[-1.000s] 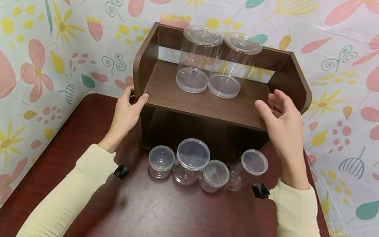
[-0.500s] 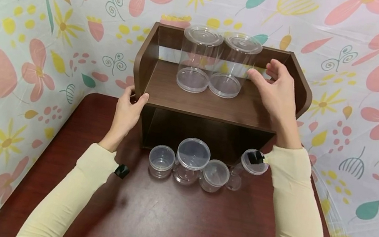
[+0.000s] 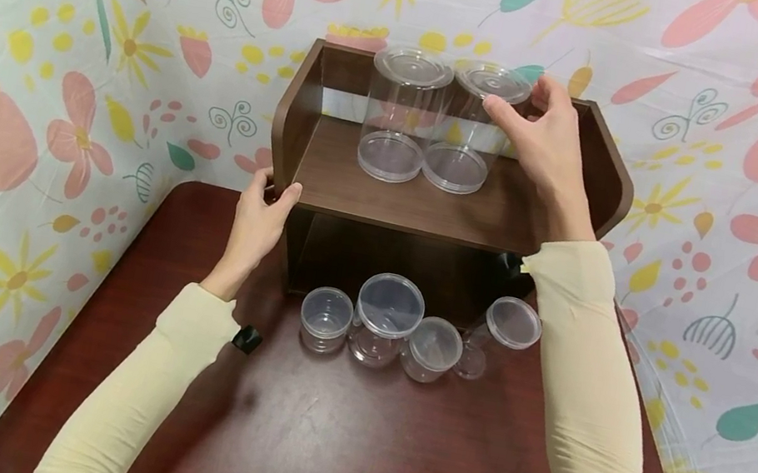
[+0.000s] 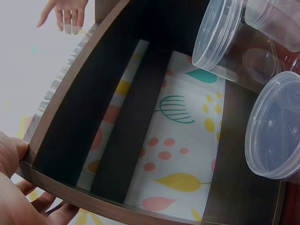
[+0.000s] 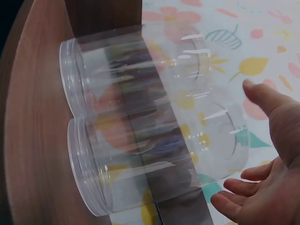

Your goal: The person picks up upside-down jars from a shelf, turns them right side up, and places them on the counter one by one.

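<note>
My left hand (image 3: 258,219) grips the left side of a dark brown wooden shelf unit (image 3: 370,203). In the left wrist view its thumb lies on one face of the board (image 4: 61,185), with fingers on the other. Two tall clear plastic jars stand side by side on the upper board: a left jar (image 3: 401,118) and a right jar (image 3: 465,137). Their ridged ends face down. My right hand (image 3: 548,139) is at the upper part of the right jar, thumb and fingers spread around it. In the right wrist view the thumb stands apart from the jar; finger contact cannot be told.
In front of the lower compartment, several smaller clear containers stand on the dark red table (image 3: 312,445): a short tub (image 3: 324,322), a wide-topped stack (image 3: 389,310), another short tub (image 3: 432,352) and a slim stack (image 3: 513,324). Floral cloth (image 3: 95,161) hangs behind and beside the table.
My right hand has moved up and left, from the shelf's right front to the top of the right tall jar. The left hand keeps its place on the shelf unit.
</note>
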Tool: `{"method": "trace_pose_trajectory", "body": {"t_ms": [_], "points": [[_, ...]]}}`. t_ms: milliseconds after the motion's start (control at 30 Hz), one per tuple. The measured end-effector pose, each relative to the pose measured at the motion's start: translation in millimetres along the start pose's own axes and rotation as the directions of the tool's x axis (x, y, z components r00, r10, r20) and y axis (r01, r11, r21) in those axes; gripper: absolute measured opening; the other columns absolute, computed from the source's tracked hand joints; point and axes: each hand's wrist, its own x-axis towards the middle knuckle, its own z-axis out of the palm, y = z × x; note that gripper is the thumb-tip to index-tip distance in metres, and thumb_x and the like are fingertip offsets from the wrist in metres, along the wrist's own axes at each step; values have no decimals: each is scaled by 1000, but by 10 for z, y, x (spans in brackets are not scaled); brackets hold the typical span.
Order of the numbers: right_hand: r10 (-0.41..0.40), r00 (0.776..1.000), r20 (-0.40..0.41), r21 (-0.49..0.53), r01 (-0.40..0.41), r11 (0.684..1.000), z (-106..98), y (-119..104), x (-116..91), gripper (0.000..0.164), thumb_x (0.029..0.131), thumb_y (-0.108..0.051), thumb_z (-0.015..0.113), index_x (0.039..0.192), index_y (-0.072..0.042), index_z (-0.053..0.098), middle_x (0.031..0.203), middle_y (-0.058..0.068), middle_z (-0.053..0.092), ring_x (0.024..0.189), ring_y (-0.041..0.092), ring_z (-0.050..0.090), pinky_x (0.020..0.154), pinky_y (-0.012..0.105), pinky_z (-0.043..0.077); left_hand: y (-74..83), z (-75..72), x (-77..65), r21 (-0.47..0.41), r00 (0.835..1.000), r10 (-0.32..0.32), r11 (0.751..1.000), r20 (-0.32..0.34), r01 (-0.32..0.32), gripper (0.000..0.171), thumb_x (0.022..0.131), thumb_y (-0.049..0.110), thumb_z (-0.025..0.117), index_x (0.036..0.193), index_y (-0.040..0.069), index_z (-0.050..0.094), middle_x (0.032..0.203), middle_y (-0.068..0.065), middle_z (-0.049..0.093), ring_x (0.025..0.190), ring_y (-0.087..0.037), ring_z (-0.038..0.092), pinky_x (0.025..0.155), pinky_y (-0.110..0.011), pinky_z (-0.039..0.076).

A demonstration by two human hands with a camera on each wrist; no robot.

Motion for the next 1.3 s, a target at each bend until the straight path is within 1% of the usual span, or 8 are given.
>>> {"method": "trace_pose_trajectory", "body": {"t_ms": [100, 200, 333, 467, 567, 667, 767, 1300], "points": [[-12, 1000, 7, -30, 12, 999, 35, -1, 59, 50, 86, -49, 79, 107, -11, 55, 109, -1, 54, 98, 16, 51, 85, 28, 40, -1, 2, 3, 0, 1000, -3, 1000, -4, 3, 44, 103, 25, 64, 138, 0, 55, 128, -18, 61, 114, -26, 61, 91, -32, 46], [-13, 1000, 16, -84, 14, 996, 64, 15, 112, 55, 84, -55, 78, 100, -10, 50, 99, -1, 46, 87, 16, 44, 78, 30, 35, 0, 4, 4, -4, 1000, -3, 1000, -3, 3, 44, 103, 24, 64, 137, -1, 55, 128, -18, 61, 114, -26, 61, 91, -32, 46], [5, 999, 46, -121, 0, 993, 98, 39, 165, 57, 84, -59, 76, 107, -13, 52, 104, -2, 47, 93, 19, 44, 82, 31, 36, 2, 8, 5, -17, 1000, -1, 1000, -2, 1, 43, 103, 23, 64, 137, -1, 55, 128, -19, 61, 114, -26, 61, 92, -32, 46], [38, 997, 70, -146, -28, 989, 113, 51, 196, 71, 83, -60, 76, 131, -13, 53, 123, 2, 51, 108, 19, 47, 94, 32, 39, 9, 15, 5, -20, 1000, -2, 1000, -8, 2, 42, 103, 22, 65, 136, -1, 56, 127, -18, 61, 112, -25, 61, 91, -30, 46], [80, 993, 87, -168, -65, 984, 115, 54, 210, 93, 82, -63, 75, 154, -15, 39, 146, 5, 46, 128, 17, 44, 109, 32, 36, 10, 18, 7, -16, 1000, -5, 1000, -10, 5, 41, 103, 22, 65, 135, -1, 56, 127, -18, 62, 112, -24, 61, 91, -30, 46], [110, 989, 101, -181, -91, 979, 118, 67, 218, 110, 82, -64, 74, 165, -17, 20, 162, 6, 34, 145, 15, 34, 119, 34, 28, 4, 15, 10, -17, 1000, -4, 1000, -6, 4, 41, 103, 22, 64, 136, -1, 55, 128, -18, 61, 113, -24, 61, 91, -30, 46], [119, 987, 105, -181, -99, 979, 136, 76, 225, 113, 82, -65, 74, 166, -19, 15, 165, 6, 31, 149, 14, 30, 121, 33, 25, 0, 8, 11, -16, 1000, -1, 1000, -9, 1, 41, 103, 21, 64, 135, -2, 56, 127, -18, 62, 112, -24, 61, 91, -30, 46], [82, 994, 68, -175, -69, 982, 159, 98, 206, 108, 82, -63, 75, 164, -16, 23, 159, 8, 42, 144, 15, 39, 118, 32, 29, -6, 22, 10, -6, 1000, -1, 1000, -23, 1, 41, 102, 23, 65, 135, -1, 57, 127, -18, 62, 111, -24, 61, 90, -29, 45]]}}
